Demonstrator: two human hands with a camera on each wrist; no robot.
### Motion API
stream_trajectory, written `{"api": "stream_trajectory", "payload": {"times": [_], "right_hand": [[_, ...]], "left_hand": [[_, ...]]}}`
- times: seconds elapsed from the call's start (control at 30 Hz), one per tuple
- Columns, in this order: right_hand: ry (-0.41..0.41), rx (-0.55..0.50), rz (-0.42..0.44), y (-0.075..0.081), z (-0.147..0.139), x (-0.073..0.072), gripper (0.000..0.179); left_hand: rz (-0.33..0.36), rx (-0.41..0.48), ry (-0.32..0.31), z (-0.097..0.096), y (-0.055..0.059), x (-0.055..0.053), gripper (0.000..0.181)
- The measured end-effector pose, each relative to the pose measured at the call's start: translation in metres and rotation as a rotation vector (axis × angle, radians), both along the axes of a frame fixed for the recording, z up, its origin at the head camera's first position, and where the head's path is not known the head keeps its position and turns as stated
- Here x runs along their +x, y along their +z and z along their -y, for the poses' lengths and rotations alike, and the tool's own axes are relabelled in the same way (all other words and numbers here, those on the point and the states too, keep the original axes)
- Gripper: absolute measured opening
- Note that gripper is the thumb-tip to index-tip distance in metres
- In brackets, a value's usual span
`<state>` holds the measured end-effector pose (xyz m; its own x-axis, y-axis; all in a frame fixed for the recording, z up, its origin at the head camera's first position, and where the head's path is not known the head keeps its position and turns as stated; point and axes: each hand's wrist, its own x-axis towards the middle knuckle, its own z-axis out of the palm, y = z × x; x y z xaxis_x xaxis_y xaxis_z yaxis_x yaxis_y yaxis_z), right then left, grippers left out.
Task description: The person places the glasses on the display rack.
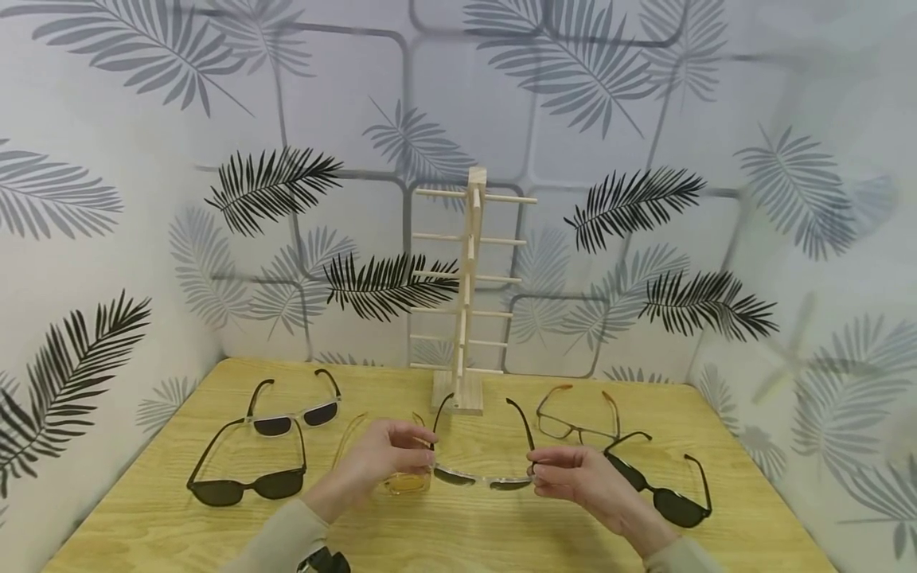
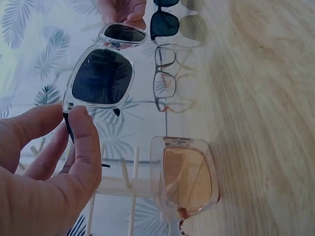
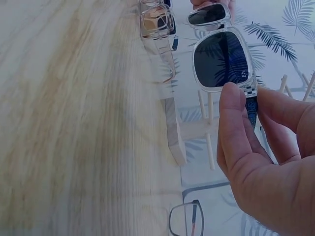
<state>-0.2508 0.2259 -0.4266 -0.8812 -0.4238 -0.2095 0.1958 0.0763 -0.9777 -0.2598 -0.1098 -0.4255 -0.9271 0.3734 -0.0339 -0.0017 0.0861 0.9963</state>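
— holding what, and where?

— clear-framed sunglasses (image 1: 454, 477), held off the table (image 1: 466, 549), on the near side of the wooden stand (image 1: 466, 310). pinched near one hinge by the left hand (image 1: 390, 454), near the other by the right hand (image 1: 573, 477).

— any hand free?

— none. grasped at both ends, thumb against fingers.

— and the dark temples (image 1: 523, 422)?

— unfolded, with tips toward the stand. keep spread; avoid squeezing inward, for fear of straining the hinges.

— how firm a grip?

— light but sure, at the frame corners. stay off the dark lenses (image 2: 102, 77); in the right wrist view, seemingly very close to the lens edge with one fingertip. shift outward a little, to prevent smudges.

— how to steer?

— match both hands in height and pace, so as not to twist the frame.

— anything to dodge?

— orange-lensed glasses (image 1: 406, 483), just beside the left hand; thin-rimmed glasses (image 1: 580, 432) and black sunglasses (image 1: 679, 508), near the right. keep both wrists high.
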Motion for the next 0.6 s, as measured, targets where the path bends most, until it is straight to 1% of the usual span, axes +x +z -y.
{"api": "stream_trajectory", "payload": {"times": [0.07, 0.17, 0.27, 0.4, 0.6], "right_hand": [[-0.001, 0.013, -0.011, 0.001, 0.005, -0.003, 0.052], [-0.001, 0.03, -0.033, 0.003, 0.013, -0.008, 0.049], [0.003, 0.038, -0.049, 0.004, 0.019, -0.013, 0.046], [0.006, 0.044, -0.049, 0.005, 0.025, -0.022, 0.046], [-0.03, 0.051, -0.087, 0.004, 0.034, -0.04, 0.04]], "left_hand": [[-0.007, 0.005, 0.008, 0.005, 0.0, -0.003, 0.034], [-0.016, 0.01, 0.016, 0.011, -0.001, -0.007, 0.034], [0.008, 0.017, 0.021, 0.015, -0.001, -0.012, 0.033], [0.052, 0.031, 0.043, 0.017, -0.002, -0.02, 0.03], [0.041, 0.051, 0.091, 0.016, 0.0, -0.032, 0.027]]}}
